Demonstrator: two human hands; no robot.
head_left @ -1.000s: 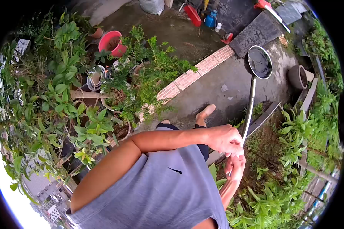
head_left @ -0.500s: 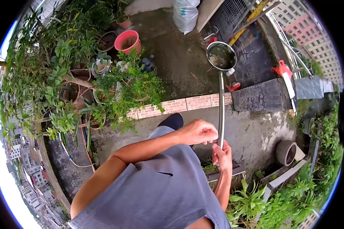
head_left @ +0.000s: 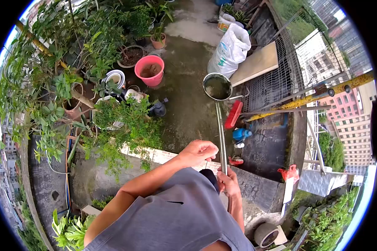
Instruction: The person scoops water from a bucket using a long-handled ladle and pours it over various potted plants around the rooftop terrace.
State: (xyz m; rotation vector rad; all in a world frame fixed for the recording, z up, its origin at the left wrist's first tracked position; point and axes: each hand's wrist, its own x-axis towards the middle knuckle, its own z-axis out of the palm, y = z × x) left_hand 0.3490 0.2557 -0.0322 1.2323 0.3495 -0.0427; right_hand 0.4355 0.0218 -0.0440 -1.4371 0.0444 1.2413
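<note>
Long-handled ladle: I see it extended forward from the body over the concrete floor, bowl at the far end. Right hand: fingers closed around the near part of the handle. Left hand: fingers curled, just beside the handle; I cannot tell whether they pinch anything. Right of the handle: red brush, blue bottle. Left of the bowl: pink pot. Beyond the bowl: white sack.
</note>
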